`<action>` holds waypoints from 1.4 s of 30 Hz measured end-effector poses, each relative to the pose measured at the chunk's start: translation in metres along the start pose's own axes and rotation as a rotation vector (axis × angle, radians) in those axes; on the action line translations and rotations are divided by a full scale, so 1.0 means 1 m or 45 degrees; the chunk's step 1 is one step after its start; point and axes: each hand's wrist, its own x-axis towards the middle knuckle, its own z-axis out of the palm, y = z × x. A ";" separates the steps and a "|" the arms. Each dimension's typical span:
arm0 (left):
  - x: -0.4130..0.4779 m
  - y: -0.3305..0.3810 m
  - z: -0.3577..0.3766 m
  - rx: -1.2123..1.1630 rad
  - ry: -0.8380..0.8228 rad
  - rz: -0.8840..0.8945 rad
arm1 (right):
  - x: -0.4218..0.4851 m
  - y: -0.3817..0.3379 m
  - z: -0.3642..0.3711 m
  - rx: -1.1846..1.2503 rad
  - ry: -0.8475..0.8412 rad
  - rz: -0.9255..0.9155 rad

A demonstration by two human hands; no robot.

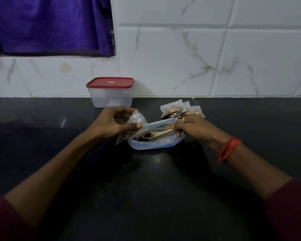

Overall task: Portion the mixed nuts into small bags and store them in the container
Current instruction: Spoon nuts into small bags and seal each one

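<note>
The left hand (pixel 115 122) pinches a small, clear, crumpled plastic bag (pixel 136 118) between curled fingers and thumb, at the left end of a large bluish clear plastic bag (pixel 155 145) that lies open on the black table (pixel 146 188). The right hand (pixel 191 127), an orange thread (pixel 228 148) at its wrist, grips the handle of a pale spoon (pixel 159 134) whose bowl sits in the large bag's mouth, carrying dark mixed nuts (pixel 147 135). Just behind the large bag's right end lie several small filled bags of nuts (pixel 174 109). Behind its left end, against the wall, stands a clear plastic container (pixel 111 96), its red lid (pixel 109 82) on. The wall is white marbled tile (pixel 181 58); a purple cloth (pixel 50 25) hangs high to the left.
</note>
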 end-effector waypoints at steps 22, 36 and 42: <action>-0.006 0.006 0.005 -0.072 -0.024 0.130 | -0.012 -0.010 0.009 -0.317 0.580 -1.026; -0.005 0.005 0.001 -0.152 0.021 0.075 | -0.013 -0.011 0.009 -0.208 0.810 -0.957; -0.001 0.002 -0.004 -0.160 0.111 0.029 | -0.008 -0.010 -0.001 -0.064 0.845 -0.815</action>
